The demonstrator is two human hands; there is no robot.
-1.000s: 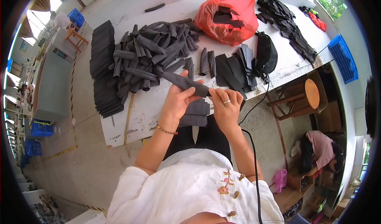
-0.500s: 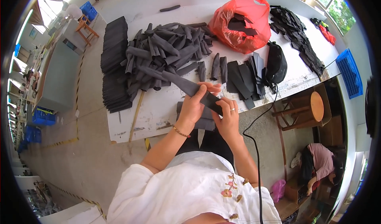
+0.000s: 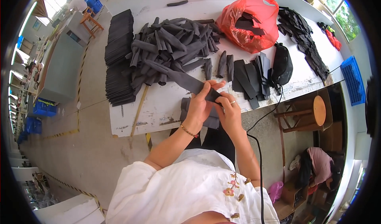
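A long dark grey fabric strip (image 3: 186, 81) stretches between my hands, its far end reaching the edge of the heap. My left hand (image 3: 199, 105) grips it with the thumb on top, the other fingers beneath. With bent fingers my right hand (image 3: 229, 112), a ring on one finger, pinches the near end. Ahead to the left lies a loose heap of rolled grey fabric pieces (image 3: 174, 45). Beside it stands a neat row of stacked dark strips (image 3: 119, 57). Folded dark fabric (image 3: 211, 120) rests below my hands at the table's near edge.
Flat dark strips (image 3: 246, 79) and a black pouch (image 3: 282, 65) lie to the right. Behind them sits a red plastic bag (image 3: 254, 37) with dark pieces inside. A black cord (image 3: 258, 156) hangs past my right arm. A wooden stool (image 3: 318, 110) and a bending person (image 3: 320, 162) are at right.
The view has shifted a little, so the table contents sit slightly further right. Both hands still hold the fabric strip, and my right fingers have curled closer to my left hand.
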